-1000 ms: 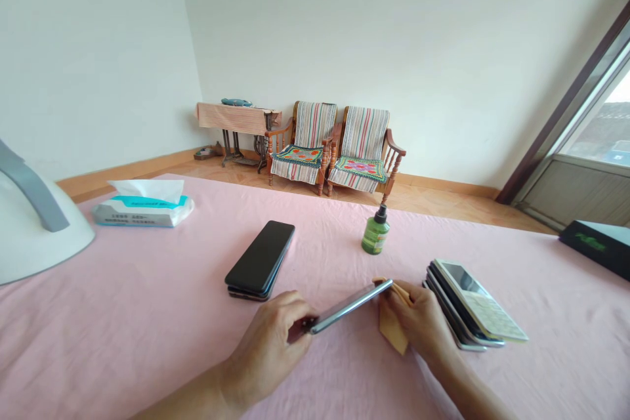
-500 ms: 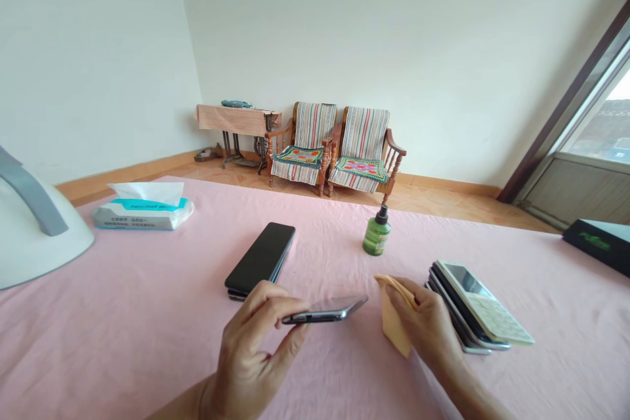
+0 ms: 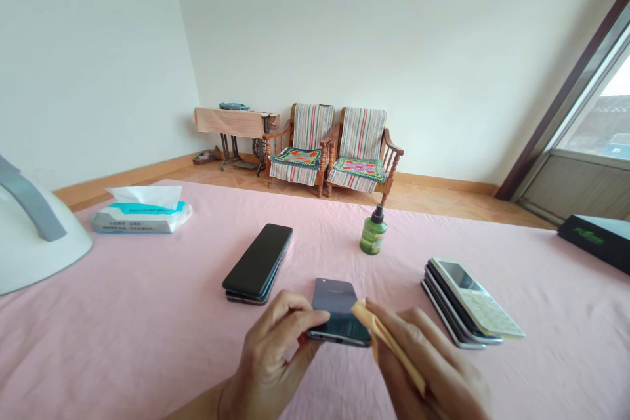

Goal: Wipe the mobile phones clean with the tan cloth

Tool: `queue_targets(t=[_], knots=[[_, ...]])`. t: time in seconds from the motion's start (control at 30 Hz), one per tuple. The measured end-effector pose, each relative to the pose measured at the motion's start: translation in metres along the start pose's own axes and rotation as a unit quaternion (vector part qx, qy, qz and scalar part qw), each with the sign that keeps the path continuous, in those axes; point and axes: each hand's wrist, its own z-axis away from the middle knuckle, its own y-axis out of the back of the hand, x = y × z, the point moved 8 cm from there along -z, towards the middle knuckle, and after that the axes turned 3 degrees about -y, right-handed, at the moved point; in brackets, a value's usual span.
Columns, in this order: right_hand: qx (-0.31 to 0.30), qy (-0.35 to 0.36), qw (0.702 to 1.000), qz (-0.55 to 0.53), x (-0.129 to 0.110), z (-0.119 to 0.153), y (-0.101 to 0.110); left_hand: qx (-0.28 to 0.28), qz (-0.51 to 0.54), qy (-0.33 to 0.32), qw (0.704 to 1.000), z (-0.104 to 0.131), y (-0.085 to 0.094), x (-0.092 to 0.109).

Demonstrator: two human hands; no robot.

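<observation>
My left hand [image 3: 275, 348] pinches a dark, glossy smartphone [image 3: 337, 305] by its near left corner, thumb below and fingers on top, above the pink cloth. A folded yellow cloth [image 3: 391, 344] is gripped in my right hand [image 3: 433, 361], and its edge meets the phone's right side. To the left lies a stack of black phones [image 3: 258, 262]. On the right sits another stack of phones [image 3: 475, 298], a white one with a patterned lower half on top.
A green spray bottle [image 3: 373, 233] stands beyond the phone. Tissues [image 3: 138, 210] and a white-grey appliance [image 3: 39, 236] are at the left; a black box [image 3: 595, 243] is at the right edge. The pink tablecloth [image 3: 147, 328] covers the surface. Two wooden chairs [image 3: 357, 164] stand behind.
The phone has turned from nearly edge-on to show its glossy face and shifted right. My right hand has brought the yellow cloth leftward against the phone's right edge.
</observation>
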Motion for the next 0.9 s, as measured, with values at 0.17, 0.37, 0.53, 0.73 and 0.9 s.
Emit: queue_targets(t=[0.17, 0.37, 0.53, 0.73, 0.9], knots=[[-0.03, 0.076, 0.991, 0.109, -0.005, 0.018, -0.008, 0.027, -0.023, -0.011, 0.999, -0.007, 0.008, -0.001], [-0.051, 0.161, 0.968, 0.186, -0.014, 0.022, -0.017, 0.008, -0.001, 0.01, 1.0, -0.008, 0.005, -0.003], [-0.07, 0.19, 0.954, 0.22, -0.02, 0.025, -0.026, 0.009, 0.006, 0.017, 1.0, -0.007, 0.001, 0.0], [-0.109, 0.232, 0.948, 0.188, -0.032, 0.024, -0.038, -0.003, 0.026, 0.012, 1.0, -0.007, -0.005, 0.006], [-0.103, 0.246, 0.938, 0.223, -0.026, 0.023, -0.032, 0.002, 0.008, 0.003, 1.0, -0.009, -0.001, 0.004]])
